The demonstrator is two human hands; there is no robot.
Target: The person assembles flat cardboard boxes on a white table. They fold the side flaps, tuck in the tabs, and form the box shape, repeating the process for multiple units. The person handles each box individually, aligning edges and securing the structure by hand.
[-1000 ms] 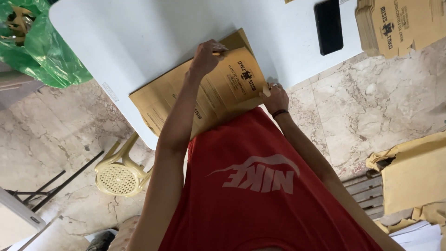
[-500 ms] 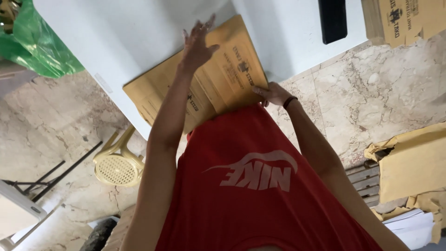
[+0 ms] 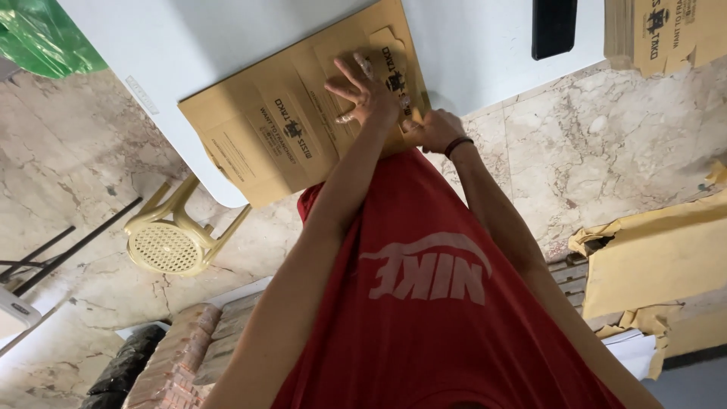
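Seen from above, a person in a red sleeveless top leans over a white table point(image 3: 227, 53) and works on a flattened brown cardboard box point(image 3: 288, 129). The box lies flat with printed dark marks on its face, and its near corner juts out past the table's rounded edge toward the person's body. The left hand point(image 3: 367, 95) rests on the cardboard with its fingers spread wide and nothing closed inside its grip — it appears to press the sheet down so it stays put. The right hand point(image 3: 433, 129) sits just beside it at the box's near edge, its grip curled tight around the cardboard's rim, likely pinching a flap to fold it; exactly how much it holds is hidden behind the knuckles. A dark band circles that wrist.

Around the work: a black flat device point(image 3: 554, 26) lies on the table further off, and another printed brown carton point(image 3: 666, 34) sits at the far right corner. A green plastic bag point(image 3: 42, 42) shows at the upper left. On the marble floor stand a pale yellow plastic stool point(image 3: 170, 242) close by the table's edge and loose brown cardboard sheets point(image 3: 651, 257) to the right — neither touches the box.
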